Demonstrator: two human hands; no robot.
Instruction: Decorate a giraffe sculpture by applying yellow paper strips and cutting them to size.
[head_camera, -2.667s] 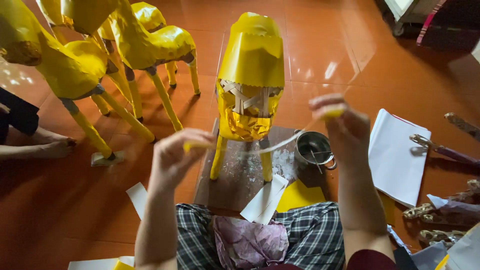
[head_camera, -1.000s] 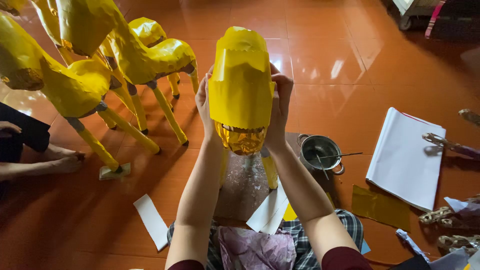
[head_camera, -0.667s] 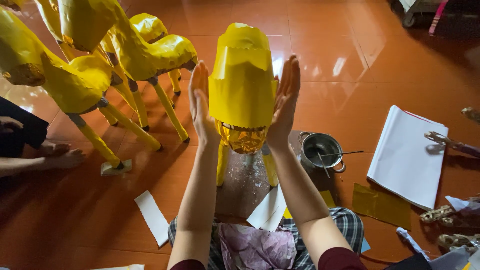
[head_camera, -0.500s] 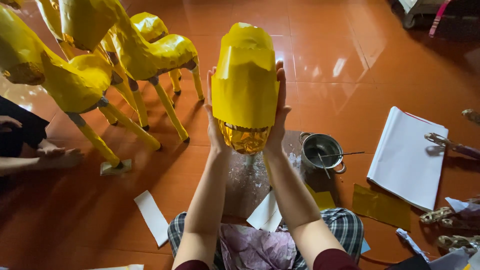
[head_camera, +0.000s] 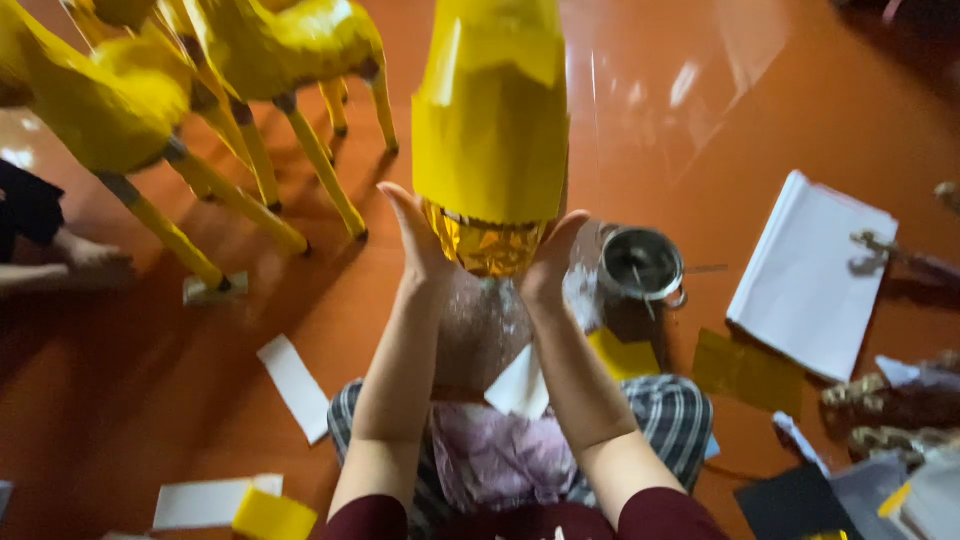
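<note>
Light: bright daylight from ahead of me — glare streaks on the orange floor (head_camera: 640, 90).
Focus: soft, motion-blurred; edges stretched.

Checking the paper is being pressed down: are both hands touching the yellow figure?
Touching. The head view shows the left hand and right hand pressed flat against the lower sides of the yellow figure, with no gap visible.

Top of the yellow paper figure (head_camera: 490, 120) cut off by the upper edge, its legs hidden behind both forearms, yellow figures (head_camera: 150, 90) at left cropped above, pot (head_camera: 642, 265) contents blurred, objects at right edge (head_camera: 900, 410) too blurred to identify
</note>
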